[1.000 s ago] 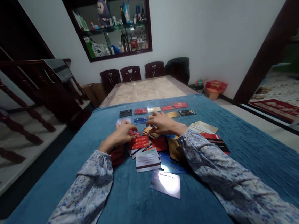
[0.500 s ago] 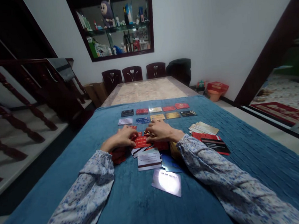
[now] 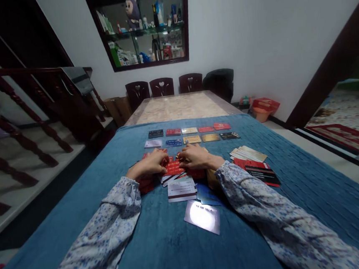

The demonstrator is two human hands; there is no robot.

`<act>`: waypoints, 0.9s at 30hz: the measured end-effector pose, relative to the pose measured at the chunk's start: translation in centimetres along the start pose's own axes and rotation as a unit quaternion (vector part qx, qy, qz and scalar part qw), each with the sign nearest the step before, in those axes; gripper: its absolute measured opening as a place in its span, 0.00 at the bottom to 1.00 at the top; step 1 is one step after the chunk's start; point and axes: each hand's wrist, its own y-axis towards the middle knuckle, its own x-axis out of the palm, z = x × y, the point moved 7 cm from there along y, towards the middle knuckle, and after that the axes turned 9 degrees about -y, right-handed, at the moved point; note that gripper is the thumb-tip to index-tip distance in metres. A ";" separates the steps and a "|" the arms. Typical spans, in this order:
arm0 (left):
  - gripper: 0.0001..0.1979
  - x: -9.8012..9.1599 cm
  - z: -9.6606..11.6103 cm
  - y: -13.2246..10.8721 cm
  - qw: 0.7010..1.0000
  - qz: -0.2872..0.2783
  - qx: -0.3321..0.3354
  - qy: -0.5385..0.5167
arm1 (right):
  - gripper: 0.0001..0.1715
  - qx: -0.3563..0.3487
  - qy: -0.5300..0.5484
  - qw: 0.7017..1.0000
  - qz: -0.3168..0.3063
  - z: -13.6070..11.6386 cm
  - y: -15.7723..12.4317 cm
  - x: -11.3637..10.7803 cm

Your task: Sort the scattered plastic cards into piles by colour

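A red bank card (image 3: 173,168) with pale print is held upright-tilted between my hands. My left hand (image 3: 150,164) has its fingers closed at the card's left edge. My right hand (image 3: 197,156) is curled, its fingertips at the right edge. Under and around them lies a loose pile of cards, mostly red, partly covered by my hands and sleeves. In front of the pile are a white card with a dark stripe (image 3: 181,189), blue cards (image 3: 208,194) and a shiny silver card (image 3: 202,217).
Beyond my hands, cards lie in two rows, among them a dark blue card (image 3: 173,143) and a gold card (image 3: 210,137). To the right are fanned pale cards (image 3: 250,153) and a red-and-black card (image 3: 262,174). A blue cloth (image 3: 157,245) covers the near table.
The view has turned slightly left. Both hands stay at the red card, which sits a little higher with more of its print showing. The surrounding cards lie as before.
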 end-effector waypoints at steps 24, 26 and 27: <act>0.13 -0.3 1.3 0.0 0.992 0.072 0.073 -0.067 | 0.14 0.124 0.124 0.984 0.023 1.9 0.0 0.2; 0.14 -0.2 1.2 0.0 0.992 0.072 0.079 -0.066 | 0.13 0.115 0.135 0.984 0.032 2.1 0.2 0.3; 0.15 -0.2 1.2 0.0 0.992 0.072 0.085 -0.066 | 0.13 0.110 0.142 0.983 0.037 2.2 0.3 0.4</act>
